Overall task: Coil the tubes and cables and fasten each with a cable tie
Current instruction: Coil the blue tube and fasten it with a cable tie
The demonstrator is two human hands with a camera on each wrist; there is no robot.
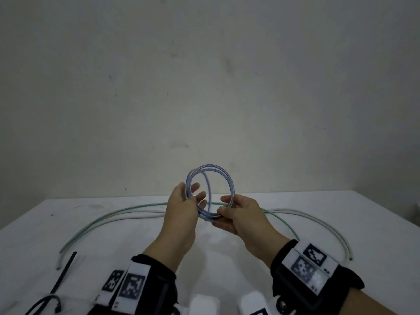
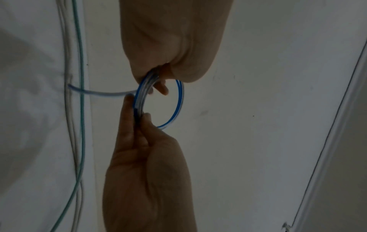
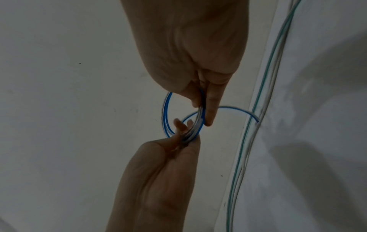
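One tube is nearly coiled; nothing is fastened yet. The blue-striped tube (image 1: 210, 192) is wound into several round loops and held upright in the air above the white table (image 1: 136, 242), between the two hands. The left hand (image 1: 181, 204) grasps the left side of the coil, its fingers passing through the ring and its thumb on the outside. The right hand (image 1: 238, 214) pinches the lower right of the bundle between thumb and fingers, so both grips are closed on the same tube. A short free end (image 3: 248, 113) sticks out from the loops in both wrist views — it is not tucked in.

As a judgement, what remains for this tube is to lay in that tail and bind the loops. Black cable ties (image 1: 64, 272) lie at the near left of the table, untouched. Two more lines, a green-striped tube (image 1: 118, 212) and a white cable (image 1: 318, 220), lie uncoiled in long arcs across the table behind the hands, so most of the task is left.

The tube looks clear and springy — loops slightly splayed, not flush.
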